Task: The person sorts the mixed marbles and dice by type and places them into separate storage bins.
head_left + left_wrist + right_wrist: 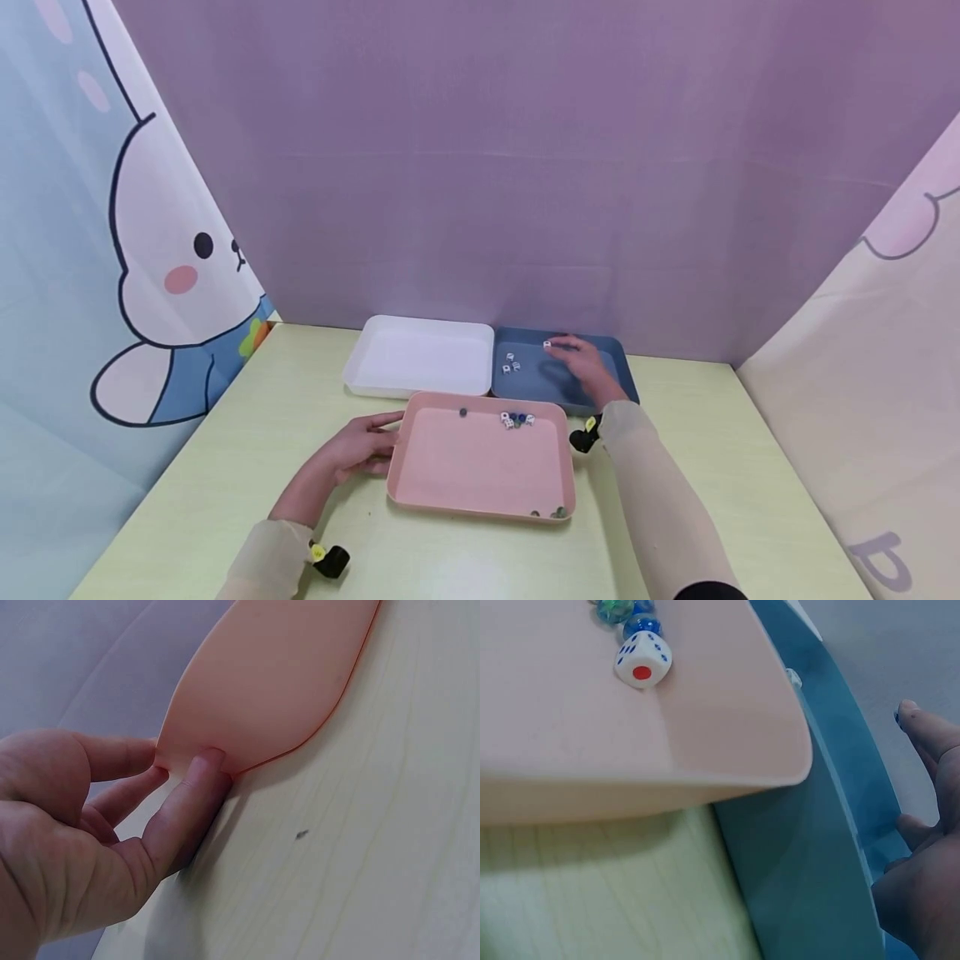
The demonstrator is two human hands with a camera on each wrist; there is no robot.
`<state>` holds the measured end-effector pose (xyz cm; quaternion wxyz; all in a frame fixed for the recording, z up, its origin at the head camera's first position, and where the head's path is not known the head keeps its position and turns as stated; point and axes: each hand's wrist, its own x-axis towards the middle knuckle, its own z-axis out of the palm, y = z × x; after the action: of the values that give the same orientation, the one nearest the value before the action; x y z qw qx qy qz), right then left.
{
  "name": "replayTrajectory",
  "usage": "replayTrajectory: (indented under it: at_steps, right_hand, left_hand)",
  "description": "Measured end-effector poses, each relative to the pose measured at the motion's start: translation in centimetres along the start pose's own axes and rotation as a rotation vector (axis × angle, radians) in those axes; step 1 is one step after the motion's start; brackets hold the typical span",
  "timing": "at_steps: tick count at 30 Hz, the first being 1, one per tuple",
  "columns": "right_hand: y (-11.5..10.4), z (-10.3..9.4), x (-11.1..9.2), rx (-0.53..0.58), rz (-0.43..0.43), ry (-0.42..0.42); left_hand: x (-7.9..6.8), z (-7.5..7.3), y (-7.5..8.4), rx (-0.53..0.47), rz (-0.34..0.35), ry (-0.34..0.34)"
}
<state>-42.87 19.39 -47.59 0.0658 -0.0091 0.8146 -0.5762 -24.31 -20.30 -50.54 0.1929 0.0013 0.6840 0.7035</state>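
Observation:
My right hand [583, 367] is over the blue tray [551, 383] and pinches a small white die [547, 343] at its fingertips. In the right wrist view, the die is mostly hidden by this hand [934, 817]. Several white dice [510, 363] lie at the tray's left side. My left hand [360, 446] rests beside the pink tray [480, 479], its extended fingers and thumb [191, 787] touching the outside of the left wall. Dice [530, 419] and glass marbles [522, 418] sit together near the pink tray's back right.
A white tray [423, 354] stands at the back left, against the blue one. More marbles [558, 512] lie in the pink tray's front right corner, with one marble [462, 412] near its back edge. A purple cloth wall [480, 183] rises behind the pale wooden table [187, 517].

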Motion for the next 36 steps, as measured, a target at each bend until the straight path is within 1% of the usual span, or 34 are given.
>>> replayTrajectory:
  at_steps: [4,8,16,22,26,30,36]
  right_hand:
    - [0.3,0.0,0.2,-0.004,0.007,-0.007]
    - [0.4,0.1,0.3,-0.004,0.002,0.004]
    - [0.5,0.0,0.1,0.017,0.011,0.015]
    - [0.6,-0.2,0.1,0.009,0.006,0.004]
    - [0.4,-0.1,-0.1,-0.003,-0.002,0.002]
    - [-0.2,0.2,-0.5,-0.055,-0.023,0.025]
    - [-1.5,1.6,-1.9,-0.230,-0.074,0.048]
  left_hand:
    - [-0.1,0.0,0.0,-0.003,0.005,-0.003]
    - [0.0,0.0,0.0,0.000,0.011,-0.002]
    - [0.1,0.1,-0.1,0.001,-0.005,0.013]
    - [0.0,0.1,0.0,0.000,-0.006,0.002]
    - [0.0,0.1,0.1,-0.010,-0.014,0.007]
    - [0.0,0.1,0.1,-0.019,-0.015,0.017]
    - [0.1,0.0,0.0,-0.020,-0.007,-0.006]
